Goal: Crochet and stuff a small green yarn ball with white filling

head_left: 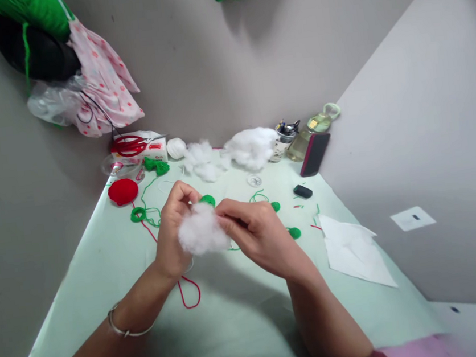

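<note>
A tuft of white fibre stuffing [203, 231] is between my hands, above the table. My left hand [173, 223] is closed, with curled fingers at a small green crocheted piece [208, 199] and the stuffing against its palm. Pinched together, the fingers of my right hand [256, 231] hold the right side of the tuft, close to the green piece. Part of the green piece is hidden behind the stuffing and fingers. Below my left hand, a loop of red yarn [190, 293] lies on the cloth.
At the back stand more stuffing [251, 147], red scissors [130, 146], a pen cup [280, 145], a bottle [302, 142] and a phone [315, 154]. A red yarn ball [123, 191] and green ring [138, 214] lie left. Small green pieces [294, 233] and white paper [353, 251] are right.
</note>
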A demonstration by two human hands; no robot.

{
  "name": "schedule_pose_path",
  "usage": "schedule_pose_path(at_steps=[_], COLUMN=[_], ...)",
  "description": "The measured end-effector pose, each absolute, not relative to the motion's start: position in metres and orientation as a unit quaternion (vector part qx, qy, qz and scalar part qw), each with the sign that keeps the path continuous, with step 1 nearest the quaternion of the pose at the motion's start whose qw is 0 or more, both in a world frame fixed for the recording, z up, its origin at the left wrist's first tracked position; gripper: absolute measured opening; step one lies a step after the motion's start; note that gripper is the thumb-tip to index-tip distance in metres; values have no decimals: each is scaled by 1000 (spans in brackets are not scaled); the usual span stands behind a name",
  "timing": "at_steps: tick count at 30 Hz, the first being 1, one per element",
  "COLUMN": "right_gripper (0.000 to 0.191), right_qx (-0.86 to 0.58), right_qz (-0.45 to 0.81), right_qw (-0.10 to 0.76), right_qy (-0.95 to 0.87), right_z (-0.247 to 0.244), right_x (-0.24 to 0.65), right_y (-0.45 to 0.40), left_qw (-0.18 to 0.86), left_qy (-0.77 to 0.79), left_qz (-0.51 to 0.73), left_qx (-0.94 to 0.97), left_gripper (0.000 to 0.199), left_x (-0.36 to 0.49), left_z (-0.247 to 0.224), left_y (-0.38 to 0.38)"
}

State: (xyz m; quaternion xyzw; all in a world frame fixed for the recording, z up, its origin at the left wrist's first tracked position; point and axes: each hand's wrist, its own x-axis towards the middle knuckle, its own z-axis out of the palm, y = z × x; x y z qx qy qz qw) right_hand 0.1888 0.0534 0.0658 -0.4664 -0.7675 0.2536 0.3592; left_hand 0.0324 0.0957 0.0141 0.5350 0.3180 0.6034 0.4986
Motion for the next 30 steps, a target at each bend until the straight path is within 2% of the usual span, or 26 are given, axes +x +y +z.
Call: schedule_pose_path(at_steps=[4,9,11,15,19,24,27,30], right_gripper=[17,37,33,7,22,6,10,12], right_qx=[-447,-340,-356,-449,-457,-473,-484,-503], right_qz=[211,440,460,365,325,192,155,177], right_qw=[483,561,579,556,509,405,407,434], right_qy=[-723,-613,-572,-597,-653,-758,-759,-726], right_z=[65,60,58,58,62,60,57,56], right_x=[190,194,193,187,187,192,190,187], right_y=[57,61,63,61,55,55,58,59], left_qw=[553,577,566,525,487,515,529,542], left_qy=[288,285,283,304,319,308,298,294], left_qz=[582,567,578,592,614,613,599,579], left_qx=[521,514,515,531,533,514,522,534], left_gripper=[27,26,25,22,28,24,21,24], left_x=[32,33,33,30,27,27,29,29], left_z=[15,17,17,18,20,21,22,25], left_y=[95,92,91,89,89,89,89,89])
